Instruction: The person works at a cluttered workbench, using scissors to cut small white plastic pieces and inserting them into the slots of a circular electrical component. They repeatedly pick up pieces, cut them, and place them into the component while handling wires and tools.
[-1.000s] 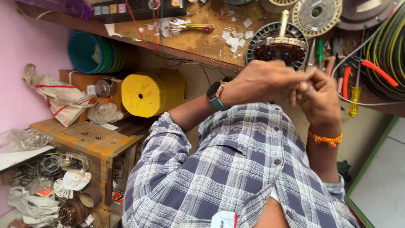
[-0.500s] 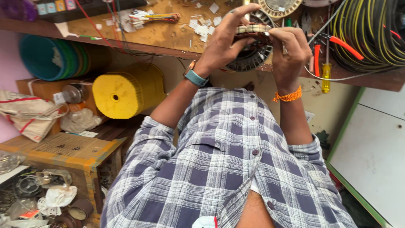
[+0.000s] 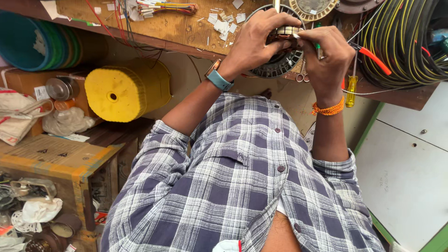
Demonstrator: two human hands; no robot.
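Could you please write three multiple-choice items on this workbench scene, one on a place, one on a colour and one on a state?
1. Where does the yellow spool sit?
A. under the bench
B. on the bench
C. on the floor tiles

2. What colour is the band on the right wrist?
A. blue
B. orange
C. green

3. How are the hands placed?
A. apart
B. together on the round motor stator
C. resting in the lap

Answers:
1 A, it lies below the wooden benchtop.
2 B, orange threads show.
3 B, left hand and right hand meet there.
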